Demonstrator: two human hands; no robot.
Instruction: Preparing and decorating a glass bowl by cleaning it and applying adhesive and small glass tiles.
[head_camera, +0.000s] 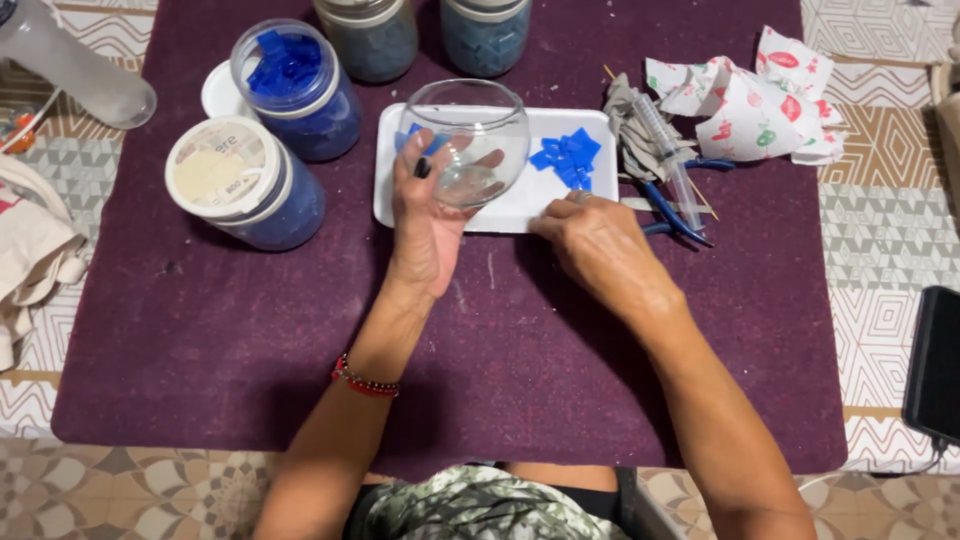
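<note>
— Why the purple mat (250, 340) over the whole table?

— It gives me a soft, dark surface, so glass sits quietly on it and the blue shows up. The jars line its far edge and far-left corner: two closed ones at the back, an open jar (297, 90) of blue pieces, and a lidded jar (245, 182) nearest me on the left.

— And the white tray (510, 205)?

— It sits mid-mat toward the far edge, keeping loose pieces together. The tiles (568, 160) lie in a small heap on its right half.

— You're holding the bowl (465, 140) oddly.

— My left hand (428, 215) cups it from below, fingers wrapped around the glass, tipping it over the tray's left half so I can see its side.

— The other hand?

— My right hand (590, 235) rests at the tray's near edge, fingers curled down; whether they pinch a tile, I cannot tell.

— Tools?

— Pliers (672, 210) and a syringe (665, 150) lie just right of the tray, beside crumpled paper (750, 105), close to my working hand.
</note>
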